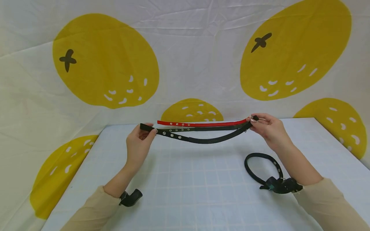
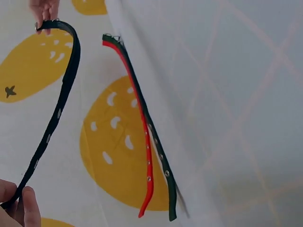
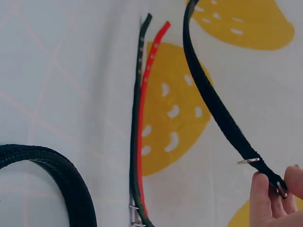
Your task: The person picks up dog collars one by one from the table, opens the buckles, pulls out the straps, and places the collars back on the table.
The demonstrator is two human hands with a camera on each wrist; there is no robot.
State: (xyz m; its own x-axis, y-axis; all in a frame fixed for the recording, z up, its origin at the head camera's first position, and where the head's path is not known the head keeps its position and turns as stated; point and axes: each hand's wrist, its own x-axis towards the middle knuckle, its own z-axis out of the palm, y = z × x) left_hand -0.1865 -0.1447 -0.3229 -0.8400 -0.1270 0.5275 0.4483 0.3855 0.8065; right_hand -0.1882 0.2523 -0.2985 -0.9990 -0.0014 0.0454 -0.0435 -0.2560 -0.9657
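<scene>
Left hand [image 1: 137, 141] and right hand [image 1: 270, 131] pinch a black strap [image 1: 208, 141]; the left wrist view misses a looped strap [image 1: 248, 166].

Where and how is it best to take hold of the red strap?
I would pinch the red strap at its holed left end, coming from above on the left side. There it spreads apart from the dark green strap, while along the middle the two lie close together.
</scene>
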